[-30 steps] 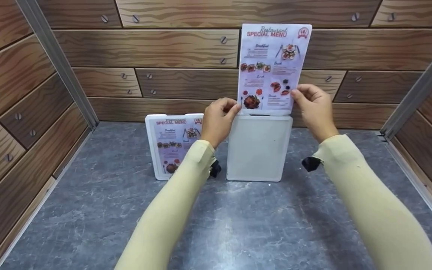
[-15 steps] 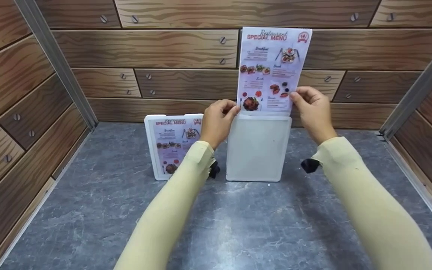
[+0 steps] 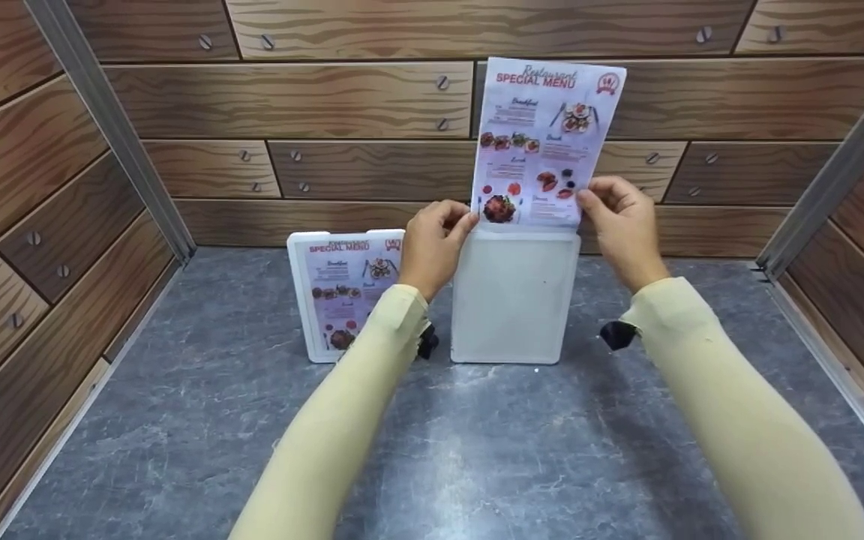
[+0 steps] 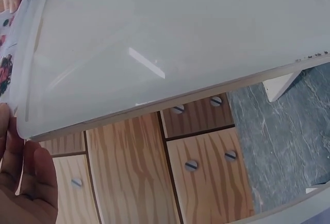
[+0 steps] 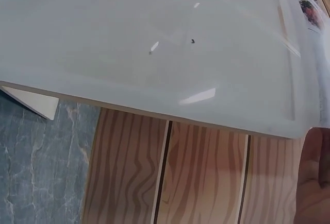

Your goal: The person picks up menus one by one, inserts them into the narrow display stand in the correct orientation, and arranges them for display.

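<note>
A printed restaurant menu sheet (image 3: 544, 142) stands just above the top edge of a white display stand (image 3: 514, 300) with a blank front. My left hand (image 3: 436, 244) pinches the sheet's lower left edge, close to the stand's top corner. On the other side, my right hand (image 3: 623, 232) pinches the lower right edge between thumb and fingers. The sheet leans a little to the right. Whether its bottom edge is inside the stand cannot be told. In the left wrist view the left hand's fingers (image 4: 38, 175) show beside the stand's corner; the right wrist view shows the stand's front up close.
A second white stand (image 3: 295, 300) holding a like menu is left of the blank one, partly hidden by my left arm. Both are on a grey marbled tabletop (image 3: 447, 450). Wood-patterned walls (image 3: 372, 101) enclose the back and sides.
Both hands and the menu sheet have come down slightly toward the stand. The sheet's top tilts a bit more to the right. Both hands keep their hold, and the stands have hardly shifted.
</note>
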{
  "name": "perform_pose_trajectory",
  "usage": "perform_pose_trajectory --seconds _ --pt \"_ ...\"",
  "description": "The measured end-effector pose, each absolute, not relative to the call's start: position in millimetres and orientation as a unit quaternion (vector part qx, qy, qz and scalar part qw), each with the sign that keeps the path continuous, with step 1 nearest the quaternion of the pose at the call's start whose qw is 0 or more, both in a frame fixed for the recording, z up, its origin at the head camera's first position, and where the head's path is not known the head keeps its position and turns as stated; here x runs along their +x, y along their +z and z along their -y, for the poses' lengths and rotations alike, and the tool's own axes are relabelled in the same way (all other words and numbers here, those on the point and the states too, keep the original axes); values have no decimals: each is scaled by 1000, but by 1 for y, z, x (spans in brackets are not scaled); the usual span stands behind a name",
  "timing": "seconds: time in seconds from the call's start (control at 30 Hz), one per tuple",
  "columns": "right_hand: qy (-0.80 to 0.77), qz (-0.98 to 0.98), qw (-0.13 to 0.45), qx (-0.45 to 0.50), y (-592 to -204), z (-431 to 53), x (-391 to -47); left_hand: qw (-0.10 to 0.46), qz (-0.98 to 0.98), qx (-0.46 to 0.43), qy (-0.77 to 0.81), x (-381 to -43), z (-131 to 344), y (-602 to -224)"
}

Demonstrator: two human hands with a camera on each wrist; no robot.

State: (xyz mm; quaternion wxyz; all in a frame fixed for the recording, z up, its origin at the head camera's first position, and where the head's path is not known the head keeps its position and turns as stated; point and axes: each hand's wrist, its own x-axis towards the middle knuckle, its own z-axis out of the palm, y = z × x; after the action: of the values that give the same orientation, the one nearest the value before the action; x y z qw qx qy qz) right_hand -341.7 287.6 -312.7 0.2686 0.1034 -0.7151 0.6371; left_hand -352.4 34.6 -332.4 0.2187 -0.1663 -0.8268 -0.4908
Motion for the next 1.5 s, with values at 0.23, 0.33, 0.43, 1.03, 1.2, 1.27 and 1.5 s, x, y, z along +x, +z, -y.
perform_pose_trajectory --seconds 0.23,0.33,0.43,1.03,1.2,1.27,1.5 --pt "618 729 269 120 -309 -286 -339 217 830 -159 -488 -352 -34 -334" --pt "612 735 266 118 -310 -287 -339 214 833 -161 -485 -351 -33 -336" --pt "606 742 262 114 -311 -289 -339 215 835 -164 -479 -350 -33 -337" --pt "637 696 265 197 -284 -282 -339 176 861 -154 -451 -348 -32 -332" --pt "635 704 270 166 -281 -280 -340 178 859 -157 -454 -347 -31 -332" --pt "627 719 265 139 -280 -279 -341 180 858 -158 -455 -347 -31 -331" --pt "619 738 248 104 -279 -281 -345 177 859 -160 -453 -346 -31 -331"
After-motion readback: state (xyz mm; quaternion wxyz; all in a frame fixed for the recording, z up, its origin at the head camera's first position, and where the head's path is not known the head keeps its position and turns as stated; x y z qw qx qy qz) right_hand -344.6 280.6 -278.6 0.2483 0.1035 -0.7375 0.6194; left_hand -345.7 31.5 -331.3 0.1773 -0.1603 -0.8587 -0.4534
